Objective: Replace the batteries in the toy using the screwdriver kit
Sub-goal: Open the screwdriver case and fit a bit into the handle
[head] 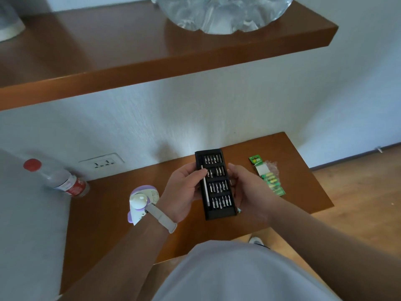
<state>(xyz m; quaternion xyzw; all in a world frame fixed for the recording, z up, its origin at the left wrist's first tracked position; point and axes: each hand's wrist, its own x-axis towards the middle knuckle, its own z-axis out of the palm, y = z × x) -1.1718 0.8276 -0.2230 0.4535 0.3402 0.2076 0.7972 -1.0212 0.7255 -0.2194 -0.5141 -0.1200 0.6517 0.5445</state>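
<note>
White wall stood behind a low wooden desk (293, 161), with a brown shelf (130, 61) fixed above it and a clear glass vessel (223, 14) resting on that shelf. The person held the black screwdriver kit (217, 185) above the middle of the desk, its tray open to the camera and showing four rows of metal bits. The left hand (184, 187) gripped the kit's left edge, its thumb lying by the silver driver handle (205, 187) that sat in the long slot on that side. The right hand (245, 185) clasped the right edge, fingers curled behind the case. A pale wristband (161, 216) circled the left wrist. The white and purple toy (143, 200) lay on the desk just left of that wrist, partly hidden by it. A green battery pack (269, 177) lay on the desk to the right of the kit. A plastic bottle (63, 179) with a red cap lay at far left, near a wall socket (102, 164).
</note>
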